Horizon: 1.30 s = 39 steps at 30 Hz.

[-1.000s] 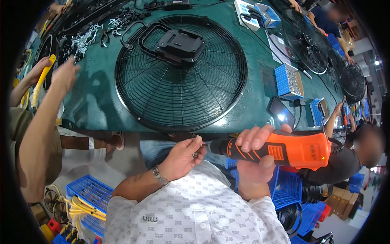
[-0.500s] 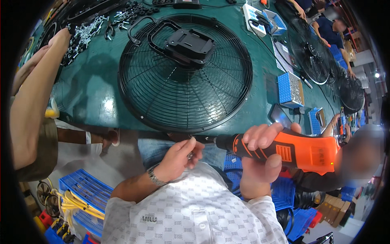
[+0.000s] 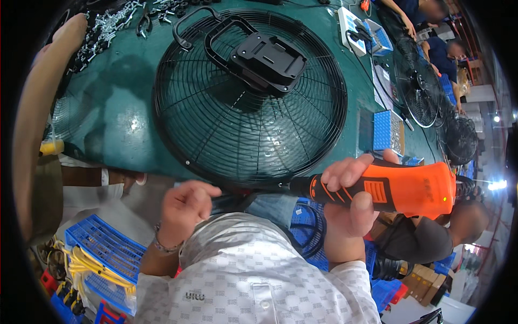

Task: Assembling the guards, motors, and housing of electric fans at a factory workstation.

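Note:
My right hand (image 3: 348, 197) is wrapped round an orange and black cordless screwdriver (image 3: 413, 189), held level with its tip pointing left. The tip sits by the near rim of a round black fan (image 3: 253, 137), with a small screw (image 3: 280, 184) showing at its end. The fan lies on the table with its wire guard up, and a black housing (image 3: 270, 59) and curved handle are on top. My left hand (image 3: 186, 210) hovers left of the tip, just off the table edge. Its fingers are curled in; whatever they may hold is hidden.
Loose screws (image 3: 108, 32) and pliers (image 3: 144, 25) lie at the far left, near another person's arm (image 3: 51, 102). On the right stand a blue box of small parts (image 3: 387, 132), a power strip (image 3: 350, 29) and more fans (image 3: 418, 81). Blue crates (image 3: 102, 243) are below.
My left hand has drawn back to the left from the screwdriver tip, its fingers curling. The tip now meets the fan's near rim. The fan appears slightly shifted as the view moved.

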Each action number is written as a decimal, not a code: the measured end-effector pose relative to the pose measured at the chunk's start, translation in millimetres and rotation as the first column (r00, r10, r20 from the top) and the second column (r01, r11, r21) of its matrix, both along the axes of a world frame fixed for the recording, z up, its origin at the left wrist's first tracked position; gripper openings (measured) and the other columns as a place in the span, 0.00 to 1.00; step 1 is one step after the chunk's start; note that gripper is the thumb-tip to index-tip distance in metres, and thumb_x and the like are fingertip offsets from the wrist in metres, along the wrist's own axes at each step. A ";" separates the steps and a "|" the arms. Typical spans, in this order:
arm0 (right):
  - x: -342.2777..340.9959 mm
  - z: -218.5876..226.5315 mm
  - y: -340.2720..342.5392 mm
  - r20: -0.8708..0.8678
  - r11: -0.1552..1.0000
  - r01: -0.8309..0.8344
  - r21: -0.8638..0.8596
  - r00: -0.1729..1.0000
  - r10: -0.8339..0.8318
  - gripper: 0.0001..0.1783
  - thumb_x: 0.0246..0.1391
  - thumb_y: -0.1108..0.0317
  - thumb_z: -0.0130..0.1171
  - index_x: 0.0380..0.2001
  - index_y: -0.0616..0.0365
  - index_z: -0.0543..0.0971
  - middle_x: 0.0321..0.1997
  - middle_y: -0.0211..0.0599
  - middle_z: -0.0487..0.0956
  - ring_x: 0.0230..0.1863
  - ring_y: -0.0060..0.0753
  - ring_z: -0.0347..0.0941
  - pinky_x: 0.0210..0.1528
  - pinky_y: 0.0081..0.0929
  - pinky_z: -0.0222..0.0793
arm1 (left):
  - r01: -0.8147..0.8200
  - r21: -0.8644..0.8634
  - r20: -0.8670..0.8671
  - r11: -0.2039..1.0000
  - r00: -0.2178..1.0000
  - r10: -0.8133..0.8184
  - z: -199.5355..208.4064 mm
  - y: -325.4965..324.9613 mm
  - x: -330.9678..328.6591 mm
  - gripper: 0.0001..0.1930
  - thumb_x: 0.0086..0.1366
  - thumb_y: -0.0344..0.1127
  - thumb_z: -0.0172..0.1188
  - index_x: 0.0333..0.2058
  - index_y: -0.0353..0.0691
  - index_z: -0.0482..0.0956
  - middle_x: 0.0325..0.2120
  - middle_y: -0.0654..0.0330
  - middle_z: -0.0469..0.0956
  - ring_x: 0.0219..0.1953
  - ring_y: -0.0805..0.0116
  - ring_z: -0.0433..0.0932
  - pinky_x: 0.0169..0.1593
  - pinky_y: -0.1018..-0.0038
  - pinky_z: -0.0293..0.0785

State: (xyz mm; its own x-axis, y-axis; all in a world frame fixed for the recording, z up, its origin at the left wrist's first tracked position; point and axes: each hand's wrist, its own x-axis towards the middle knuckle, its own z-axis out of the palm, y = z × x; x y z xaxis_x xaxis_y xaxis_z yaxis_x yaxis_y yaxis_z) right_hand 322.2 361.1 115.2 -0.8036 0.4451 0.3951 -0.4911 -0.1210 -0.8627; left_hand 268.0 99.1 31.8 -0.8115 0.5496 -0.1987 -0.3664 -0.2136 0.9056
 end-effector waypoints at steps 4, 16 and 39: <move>-2.7 -0.3 -0.5 0.033 0.999 0.003 0.035 0.999 -0.005 0.44 0.54 0.60 0.68 0.66 0.52 0.53 0.33 0.39 0.74 0.30 0.34 0.74 0.34 0.35 0.77 | -0.238 0.065 0.007 0.969 0.971 0.238 6.7 8.4 -36.0 0.18 0.76 0.39 0.47 0.40 0.28 0.79 0.15 0.70 0.67 0.16 0.86 0.59 0.20 0.85 0.53; -9.2 -6.5 0.2 0.060 0.994 -0.095 0.054 0.994 0.091 0.44 0.54 0.63 0.68 0.67 0.49 0.53 0.33 0.40 0.74 0.31 0.35 0.74 0.36 0.37 0.78 | -0.383 -0.238 -0.720 0.893 0.686 0.102 24.8 56.6 -102.4 0.11 0.70 0.33 0.57 0.39 0.29 0.81 0.30 0.57 0.83 0.28 0.75 0.77 0.35 0.80 0.73; -27.6 -11.6 -15.7 0.099 0.914 -0.219 0.341 0.975 0.197 0.27 0.46 0.90 0.52 0.50 0.64 0.59 0.26 0.38 0.75 0.22 0.27 0.74 0.26 0.25 0.75 | -0.671 -0.104 -0.959 0.734 0.264 0.106 3.5 74.1 -99.8 0.06 0.64 0.33 0.62 0.35 0.36 0.81 0.24 0.58 0.79 0.24 0.59 0.78 0.27 0.69 0.74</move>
State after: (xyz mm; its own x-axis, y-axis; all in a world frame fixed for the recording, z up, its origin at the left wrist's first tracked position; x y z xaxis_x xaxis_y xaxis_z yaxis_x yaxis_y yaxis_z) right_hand 294.5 345.3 103.6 -0.8906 0.1088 0.4416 -0.4324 0.0988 -0.8963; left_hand 168.2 173.3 35.3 -0.7207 0.1840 0.6683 0.6738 0.4123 0.6131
